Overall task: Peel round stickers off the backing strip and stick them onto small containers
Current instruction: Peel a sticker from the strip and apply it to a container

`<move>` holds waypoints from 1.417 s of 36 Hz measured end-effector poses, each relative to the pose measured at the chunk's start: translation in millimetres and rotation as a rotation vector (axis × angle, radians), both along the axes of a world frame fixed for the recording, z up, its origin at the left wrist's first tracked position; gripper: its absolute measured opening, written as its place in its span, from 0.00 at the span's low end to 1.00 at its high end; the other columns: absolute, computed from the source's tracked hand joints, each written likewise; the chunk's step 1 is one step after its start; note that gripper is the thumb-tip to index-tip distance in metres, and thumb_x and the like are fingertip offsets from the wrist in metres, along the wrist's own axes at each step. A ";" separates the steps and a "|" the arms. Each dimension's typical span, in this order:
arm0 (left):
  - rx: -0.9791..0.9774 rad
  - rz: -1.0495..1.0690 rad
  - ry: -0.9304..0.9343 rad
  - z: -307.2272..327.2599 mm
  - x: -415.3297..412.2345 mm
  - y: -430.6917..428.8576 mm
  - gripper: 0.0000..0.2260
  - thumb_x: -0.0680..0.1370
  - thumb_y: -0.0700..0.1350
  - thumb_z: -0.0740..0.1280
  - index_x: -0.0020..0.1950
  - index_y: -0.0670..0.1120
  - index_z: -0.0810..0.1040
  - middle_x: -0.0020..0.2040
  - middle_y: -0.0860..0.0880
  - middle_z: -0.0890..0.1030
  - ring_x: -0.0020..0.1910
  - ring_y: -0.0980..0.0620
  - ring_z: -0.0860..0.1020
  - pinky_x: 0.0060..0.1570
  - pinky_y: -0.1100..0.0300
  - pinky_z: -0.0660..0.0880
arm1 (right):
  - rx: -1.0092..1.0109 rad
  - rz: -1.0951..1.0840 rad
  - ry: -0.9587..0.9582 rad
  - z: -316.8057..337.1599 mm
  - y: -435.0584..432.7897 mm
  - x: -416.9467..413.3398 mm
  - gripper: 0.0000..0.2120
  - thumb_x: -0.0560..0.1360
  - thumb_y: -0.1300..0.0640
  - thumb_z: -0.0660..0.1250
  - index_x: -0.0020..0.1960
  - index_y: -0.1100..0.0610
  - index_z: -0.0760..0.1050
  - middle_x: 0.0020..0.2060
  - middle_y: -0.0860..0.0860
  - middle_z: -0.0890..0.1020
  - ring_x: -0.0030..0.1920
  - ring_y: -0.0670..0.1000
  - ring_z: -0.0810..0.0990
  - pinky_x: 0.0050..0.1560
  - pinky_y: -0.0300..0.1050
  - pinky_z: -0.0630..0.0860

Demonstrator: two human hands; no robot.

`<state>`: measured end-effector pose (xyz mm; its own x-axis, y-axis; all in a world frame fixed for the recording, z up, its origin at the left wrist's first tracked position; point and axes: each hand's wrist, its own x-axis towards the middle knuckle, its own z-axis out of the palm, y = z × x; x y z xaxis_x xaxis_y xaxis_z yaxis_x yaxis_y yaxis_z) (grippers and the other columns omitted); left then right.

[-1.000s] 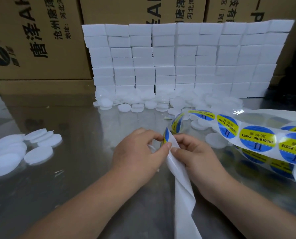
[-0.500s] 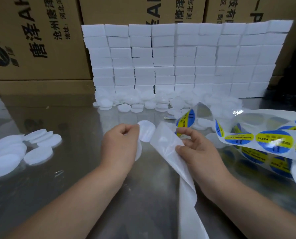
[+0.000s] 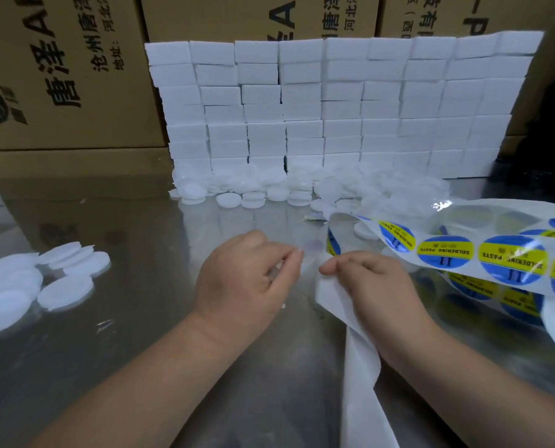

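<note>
My left hand [image 3: 247,279] is palm down over the metal table, fingers curled around a small white round container [image 3: 277,270] that is mostly hidden under the palm. I cannot tell whether a sticker is on it. My right hand [image 3: 376,286] pinches the white backing strip [image 3: 360,376], whose bare end hangs down toward me. To the right the strip carries round blue and yellow stickers [image 3: 444,250] marked "soldering paste". The fingertips of both hands are close together but apart.
Loose white round containers lie in a pile [image 3: 269,190] at the back and in another group [image 3: 27,282] at the left. A wall of white foam blocks [image 3: 334,101] stands behind, with cardboard boxes [image 3: 59,69] beyond. More sticker strip [image 3: 496,295] curls at the right.
Both hands were pinching a sticker at the strip's fold. My left hand pulled away left with a white round piece, then dropped palm down near the right hand. The strip shifted right.
</note>
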<state>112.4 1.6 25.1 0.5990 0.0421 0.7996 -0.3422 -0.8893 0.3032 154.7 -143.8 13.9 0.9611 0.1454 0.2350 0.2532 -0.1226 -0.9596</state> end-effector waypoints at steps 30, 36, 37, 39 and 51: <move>-0.004 0.006 0.058 -1.1 4.6 2.8 0.22 0.71 0.60 0.57 0.27 0.46 0.76 0.28 0.50 0.69 0.29 0.50 0.71 0.27 0.58 0.62 | 0.232 0.024 0.146 3.8 -2.4 -0.7 0.09 0.71 0.59 0.66 0.36 0.63 0.78 0.31 0.54 0.78 0.33 0.48 0.74 0.33 0.38 0.71; -0.521 0.056 0.059 -4.4 15.9 10.7 0.24 0.77 0.59 0.56 0.26 0.45 0.64 0.29 0.50 0.68 0.31 0.54 0.69 0.34 0.63 0.63 | 0.273 -0.030 0.081 7.3 -4.4 1.4 0.10 0.72 0.59 0.65 0.33 0.55 0.80 0.30 0.49 0.78 0.31 0.45 0.73 0.30 0.33 0.70; -0.635 0.047 0.078 -4.7 18.5 11.4 0.23 0.78 0.57 0.57 0.28 0.45 0.65 0.28 0.52 0.69 0.30 0.57 0.69 0.34 0.65 0.64 | 0.271 -0.020 0.074 7.3 -3.7 0.9 0.10 0.72 0.59 0.65 0.33 0.54 0.80 0.30 0.49 0.78 0.32 0.44 0.73 0.31 0.33 0.70; -0.823 -0.029 0.129 -5.3 22.9 11.6 0.19 0.76 0.58 0.59 0.30 0.47 0.66 0.26 0.56 0.70 0.27 0.62 0.68 0.34 0.65 0.64 | 0.249 0.009 0.070 6.5 -2.0 -0.6 0.10 0.72 0.58 0.66 0.33 0.53 0.79 0.32 0.49 0.77 0.34 0.45 0.72 0.37 0.38 0.71; -1.623 -0.532 0.326 4.8 23.0 6.3 0.07 0.76 0.42 0.53 0.44 0.44 0.70 0.48 0.41 0.76 0.42 0.44 0.76 0.41 0.53 0.74 | 0.190 0.116 0.063 9.1 -0.5 -8.5 0.13 0.72 0.58 0.66 0.30 0.49 0.79 0.27 0.44 0.76 0.30 0.42 0.71 0.31 0.31 0.69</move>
